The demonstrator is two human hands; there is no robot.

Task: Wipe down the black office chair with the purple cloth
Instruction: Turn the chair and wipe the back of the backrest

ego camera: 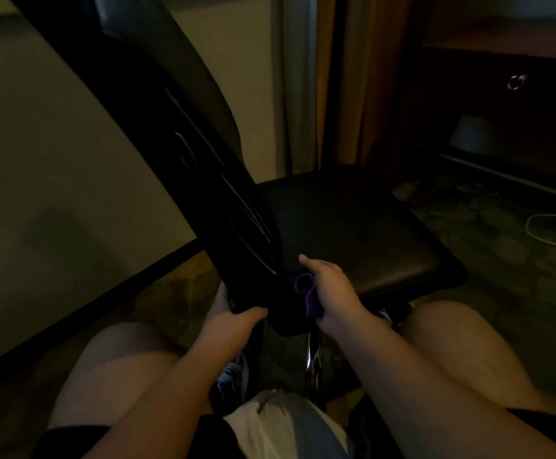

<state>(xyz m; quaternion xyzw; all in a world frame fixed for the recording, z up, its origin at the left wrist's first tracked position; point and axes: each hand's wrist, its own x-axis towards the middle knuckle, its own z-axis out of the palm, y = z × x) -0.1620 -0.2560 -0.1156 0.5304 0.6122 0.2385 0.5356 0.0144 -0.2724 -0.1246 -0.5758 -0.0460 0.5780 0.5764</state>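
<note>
Right hand (331,288) grips mostly hidden purple cloth (310,304) against black chair (353,226).

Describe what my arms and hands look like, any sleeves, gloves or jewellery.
The left hand and right hand are ungloved, and both arms are bare with no sleeves in view. No watch, ring or bracelet shows, though the light is dim.

The left hand (233,321) and right hand (331,289) are bare, forearms uncovered; black shorts (71,440), a cream shirt (266,424), a black-and-white sneaker (233,374)
</note>
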